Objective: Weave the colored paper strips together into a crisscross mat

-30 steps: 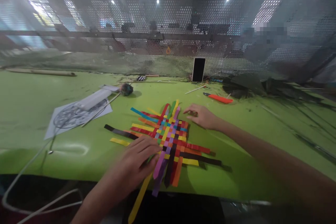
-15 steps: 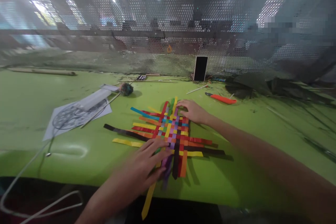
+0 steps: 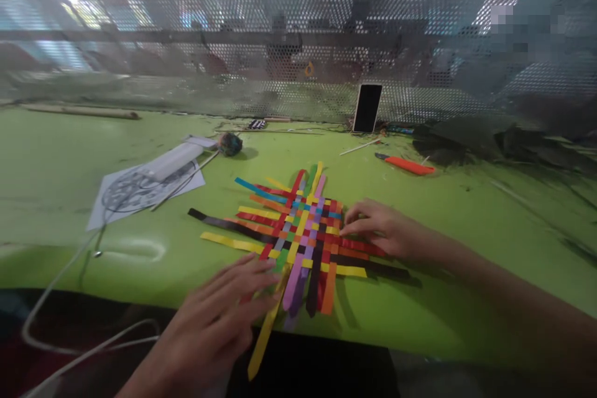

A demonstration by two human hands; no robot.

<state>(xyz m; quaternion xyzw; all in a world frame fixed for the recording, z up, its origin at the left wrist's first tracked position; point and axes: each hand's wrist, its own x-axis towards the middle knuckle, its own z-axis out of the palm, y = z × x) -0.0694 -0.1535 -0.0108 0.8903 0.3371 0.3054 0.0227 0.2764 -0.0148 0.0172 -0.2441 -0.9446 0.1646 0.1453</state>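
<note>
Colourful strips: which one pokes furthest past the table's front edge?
The long yellow strip beside the left hand: its tip passes beyond the green table; the pink strip, black strip and orange strip nearby stop short.

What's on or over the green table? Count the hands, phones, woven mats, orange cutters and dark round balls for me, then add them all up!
Hands: 2, the left hand and the right hand
Phone: 1
Woven mat: 1
Orange cutter: 1
Dark round ball: 1
Total: 6

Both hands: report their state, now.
Left hand: open, by the woven strips.
Right hand: half-curled at the strips' right side; grip cannot be told.
</note>
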